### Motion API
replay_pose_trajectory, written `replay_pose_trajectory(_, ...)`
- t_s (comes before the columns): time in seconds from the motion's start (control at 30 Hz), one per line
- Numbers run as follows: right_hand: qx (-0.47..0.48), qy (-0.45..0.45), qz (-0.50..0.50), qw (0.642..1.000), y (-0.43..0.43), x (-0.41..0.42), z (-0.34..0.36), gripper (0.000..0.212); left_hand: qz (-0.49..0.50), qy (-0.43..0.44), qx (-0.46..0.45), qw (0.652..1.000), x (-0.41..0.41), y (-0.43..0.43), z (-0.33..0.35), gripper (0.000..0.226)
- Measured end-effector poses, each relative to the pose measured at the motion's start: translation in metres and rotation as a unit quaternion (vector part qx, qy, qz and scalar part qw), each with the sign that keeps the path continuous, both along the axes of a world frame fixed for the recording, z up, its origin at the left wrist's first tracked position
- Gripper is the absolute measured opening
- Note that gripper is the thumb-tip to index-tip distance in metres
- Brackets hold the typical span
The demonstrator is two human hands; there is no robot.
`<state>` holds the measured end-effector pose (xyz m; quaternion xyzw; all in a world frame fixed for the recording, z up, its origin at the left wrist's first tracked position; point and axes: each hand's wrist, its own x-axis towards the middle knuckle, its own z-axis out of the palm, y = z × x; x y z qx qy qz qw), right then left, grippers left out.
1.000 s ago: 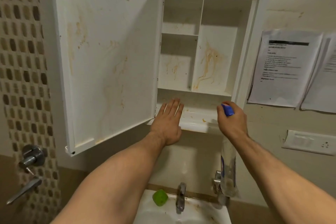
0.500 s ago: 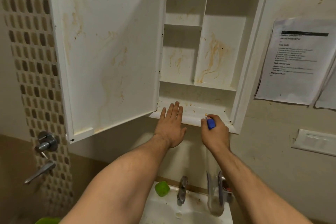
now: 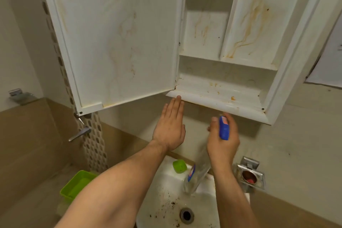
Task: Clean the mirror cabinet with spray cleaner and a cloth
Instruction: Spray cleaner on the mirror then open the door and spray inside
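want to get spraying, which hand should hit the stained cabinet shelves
Right. The right hand already grips the spray bottle just below the cabinet; the left hand is flat, open and empty.

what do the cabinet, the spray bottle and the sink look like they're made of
Cabinet: probably moulded white plastic, semi-gloss; rounded edges and shiny highlights on the lower lip, with orange-brown stains.
Spray bottle: clear plastic body, see-through and blurred; its blue head, held in the right hand, looks like opaque glossy plastic.
Sink: likely glazed white ceramic, smooth and speckled with dark dirt; metal ring at the drain.
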<state>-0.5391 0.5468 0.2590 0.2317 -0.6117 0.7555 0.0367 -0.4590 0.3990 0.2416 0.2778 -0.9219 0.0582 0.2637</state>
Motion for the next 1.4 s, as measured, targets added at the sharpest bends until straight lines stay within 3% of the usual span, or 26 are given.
replay_pose_trajectory(0.17,-0.068,-0.058,-0.069,0.994,0.028,-0.028,-0.012,0.027,0.008,0.006,0.006,1.000,0.003,0.012,-0.021,0.079)
replay_pose_trajectory(0.33,-0.013,-0.001,0.045,0.999,0.003,0.005,-0.026,0.030,0.029,0.057,0.086,0.994,0.007,0.036,-0.040,0.070)
replay_pose_trajectory(0.43,0.016,0.001,0.129,0.991,-0.016,0.032,-0.049,0.034,0.088,0.151,0.202,0.964,0.026,0.050,-0.066,0.055)
replay_pose_trajectory(0.57,0.036,-0.033,0.212,0.976,-0.033,0.074,-0.093,0.042,0.157,0.217,0.373,0.888,0.074,0.064,-0.109,0.023)
replay_pose_trajectory(0.67,0.067,-0.033,0.275,0.958,-0.044,0.113,-0.129,0.042,0.174,0.245,0.402,0.865,0.119,0.080,-0.139,0.019)
replay_pose_trajectory(0.77,0.086,-0.030,0.304,0.948,-0.058,0.148,-0.152,0.044,0.165,0.256,0.389,0.869,0.156,0.102,-0.163,0.014)
replay_pose_trajectory(1.1,0.200,-0.003,0.382,0.902,-0.102,0.289,-0.197,0.036,0.130,0.263,0.422,0.858,0.306,0.064,-0.201,0.044)
replay_pose_trajectory(1.2,0.275,0.014,0.389,0.879,-0.117,0.326,-0.205,0.022,0.201,0.208,0.440,0.850,0.350,0.049,-0.217,0.042)
replay_pose_trajectory(1.3,0.362,0.099,0.360,0.854,-0.129,0.351,-0.213,0.031,0.291,0.161,0.441,0.834,0.383,0.034,-0.230,0.040)
replay_pose_trajectory(1.4,0.429,0.078,0.358,0.825,-0.143,0.366,-0.220,0.037,0.333,0.139,0.459,0.812,0.396,0.017,-0.240,0.047)
